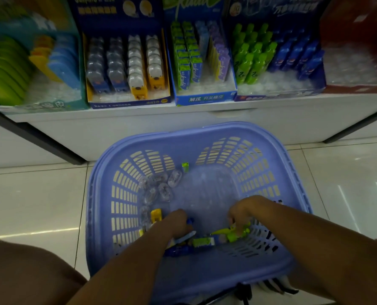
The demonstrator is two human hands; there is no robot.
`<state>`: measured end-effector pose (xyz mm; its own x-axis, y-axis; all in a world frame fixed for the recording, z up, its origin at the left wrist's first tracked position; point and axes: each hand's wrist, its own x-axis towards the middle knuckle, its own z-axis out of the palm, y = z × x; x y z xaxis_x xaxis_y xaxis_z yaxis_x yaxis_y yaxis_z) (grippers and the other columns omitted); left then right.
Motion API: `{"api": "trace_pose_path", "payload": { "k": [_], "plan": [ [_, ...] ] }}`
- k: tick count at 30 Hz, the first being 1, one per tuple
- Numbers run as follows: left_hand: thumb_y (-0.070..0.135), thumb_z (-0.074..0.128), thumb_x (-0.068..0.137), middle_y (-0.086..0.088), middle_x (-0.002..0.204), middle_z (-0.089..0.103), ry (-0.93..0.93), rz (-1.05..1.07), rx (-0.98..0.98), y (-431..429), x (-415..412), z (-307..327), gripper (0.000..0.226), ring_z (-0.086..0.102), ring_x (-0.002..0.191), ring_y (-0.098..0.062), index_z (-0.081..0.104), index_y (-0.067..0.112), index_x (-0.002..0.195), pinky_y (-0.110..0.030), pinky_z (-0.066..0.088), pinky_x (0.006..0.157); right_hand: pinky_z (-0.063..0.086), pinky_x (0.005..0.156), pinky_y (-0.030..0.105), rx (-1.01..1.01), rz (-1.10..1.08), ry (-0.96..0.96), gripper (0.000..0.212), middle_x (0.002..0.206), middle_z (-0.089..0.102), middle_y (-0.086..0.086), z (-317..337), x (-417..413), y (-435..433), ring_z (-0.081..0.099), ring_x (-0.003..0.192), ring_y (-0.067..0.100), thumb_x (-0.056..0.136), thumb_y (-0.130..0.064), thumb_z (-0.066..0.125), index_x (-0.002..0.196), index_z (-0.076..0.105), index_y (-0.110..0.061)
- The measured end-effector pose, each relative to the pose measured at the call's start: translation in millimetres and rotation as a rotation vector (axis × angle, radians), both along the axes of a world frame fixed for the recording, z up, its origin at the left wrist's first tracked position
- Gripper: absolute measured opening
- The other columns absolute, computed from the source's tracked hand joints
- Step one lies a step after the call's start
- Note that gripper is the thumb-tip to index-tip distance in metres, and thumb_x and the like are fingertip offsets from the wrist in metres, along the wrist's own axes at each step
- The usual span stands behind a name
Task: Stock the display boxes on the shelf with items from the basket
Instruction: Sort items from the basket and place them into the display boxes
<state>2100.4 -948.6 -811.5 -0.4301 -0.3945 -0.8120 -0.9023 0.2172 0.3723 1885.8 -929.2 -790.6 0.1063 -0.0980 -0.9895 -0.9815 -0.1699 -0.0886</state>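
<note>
While both reach into the basket (205, 131), right grip (241, 215) pinches green packs (231, 235) at its 5 o'clock; left grip (177, 222) clasps a blue pack (190, 221) at 6. Judged light, stiff, slick: hold flat sides.

Cannot see the fingers of left hand (178, 219) or right hand (241, 213), buried among blurred items (202, 242). Cannot read the red box (357, 89), smeared, cut off at the top edge.
</note>
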Motion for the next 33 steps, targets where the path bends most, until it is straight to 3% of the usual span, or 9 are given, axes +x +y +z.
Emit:
{"api": "trace_pose_path", "payload": {
  "k": [2, 5, 7, 10, 14, 19, 22, 29, 33],
  "plan": [
    [0.026, 0.047, 0.098, -0.021, 0.117, 0.052, 0.023, 0.053, -0.012, 3, -3, 6, 0.035, 0.053, 0.106, -0.031, 0.047, -0.003, 0.117, -0.034, 0.04, 0.087, 0.045, 0.094, 0.044, 0.018, 0.002, 0.013, 0.069, 0.142, 0.044, 0.011, 1, 4, 5, 0.048, 0.121, 0.034, 0.086, -0.047, 0.063, 0.137, 0.045, -0.005],
    [0.025, 0.044, 0.098, -0.013, 0.099, 0.054, 0.037, 0.239, -0.03, 0, -7, 15, 0.026, 0.048, 0.079, -0.018, 0.046, 0.0, 0.097, -0.027, 0.041, 0.066, 0.046, 0.079, 0.043, 0.042, 0.033, 0.028, 0.057, 0.111, 0.056, 0.015, 3, 10, 9, 0.054, 0.096, 0.032, 0.085, -0.048, 0.064, 0.113, 0.06, 0.002],
    [0.023, 0.048, 0.095, -0.007, 0.078, 0.052, 0.083, 0.308, -0.012, -7, -7, 24, 0.023, 0.044, 0.063, -0.014, 0.045, 0.009, 0.078, -0.021, 0.031, 0.05, 0.045, 0.074, 0.039, 0.039, 0.026, 0.044, 0.049, 0.1, 0.057, 0.013, 9, 13, 8, 0.051, 0.084, 0.028, 0.086, -0.048, 0.063, 0.101, 0.063, -0.001],
    [0.027, 0.062, 0.089, -0.005, 0.055, 0.051, 0.188, 0.442, 0.101, -19, -9, 38, 0.036, 0.05, 0.047, -0.013, 0.049, 0.011, 0.06, -0.022, 0.045, 0.049, 0.043, 0.069, 0.035, 0.003, -0.052, 0.04, 0.035, 0.084, 0.055, 0.005, 24, 15, -2, 0.049, 0.073, 0.024, 0.086, -0.042, 0.064, 0.085, 0.063, -0.007],
    [0.025, 0.067, 0.088, -0.01, 0.076, 0.064, 0.33, 0.811, 0.326, -28, -23, 67, 0.022, 0.062, 0.064, -0.02, 0.061, 0.003, 0.088, -0.031, 0.057, 0.061, 0.048, 0.049, 0.017, -0.125, -0.449, -0.184, 0.029, 0.077, 0.056, 0.0, 59, 26, -33, 0.056, 0.06, 0.012, 0.09, -0.029, 0.062, 0.107, 0.062, -0.006],
    [0.013, 0.064, 0.088, -0.01, 0.084, 0.066, 0.592, 1.084, 0.518, -47, -28, 125, 0.015, 0.066, 0.066, -0.016, 0.06, 0.005, 0.1, -0.028, 0.059, 0.06, 0.043, 0.052, 0.018, -0.396, -0.428, -0.392, 0.029, 0.067, 0.059, 0.0, 120, 25, -72, 0.051, 0.058, 0.012, 0.083, -0.034, 0.066, 0.093, 0.07, -0.007],
    [0.001, 0.063, 0.087, -0.01, 0.08, 0.066, 0.676, 1.093, 0.411, -61, -19, 162, 0.007, 0.066, 0.059, -0.011, 0.062, 0.001, 0.094, -0.023, 0.059, 0.058, 0.041, 0.057, 0.023, -0.518, -0.557, -0.528, 0.029, 0.064, 0.061, 0.0, 154, 20, -82, 0.05, 0.057, 0.012, 0.072, -0.043, 0.075, 0.077, 0.071, -0.014],
    [0.008, 0.068, 0.084, -0.006, 0.065, 0.067, 0.723, 1.075, 0.151, -92, 30, 254, 0.009, 0.065, 0.055, -0.009, 0.065, 0.0, 0.087, -0.021, 0.057, 0.055, 0.045, 0.06, 0.021, -0.602, -0.939, -0.976, 0.017, 0.075, 0.061, 0.008, 205, 35, -102, 0.055, 0.066, 0.015, 0.093, -0.022, 0.057, 0.101, 0.062, -0.007],
    [0.013, 0.069, 0.083, -0.005, 0.065, 0.069, 0.753, 1.074, 0.058, -101, 68, 293, 0.012, 0.066, 0.059, -0.009, 0.066, 0.002, 0.086, -0.02, 0.056, 0.056, 0.045, 0.05, 0.021, -0.927, -1.093, -1.018, 0.017, 0.057, 0.064, 0.0, 227, 55, -113, 0.057, 0.051, 0.01, 0.082, -0.024, 0.072, 0.094, 0.062, -0.016]
  ]
}}
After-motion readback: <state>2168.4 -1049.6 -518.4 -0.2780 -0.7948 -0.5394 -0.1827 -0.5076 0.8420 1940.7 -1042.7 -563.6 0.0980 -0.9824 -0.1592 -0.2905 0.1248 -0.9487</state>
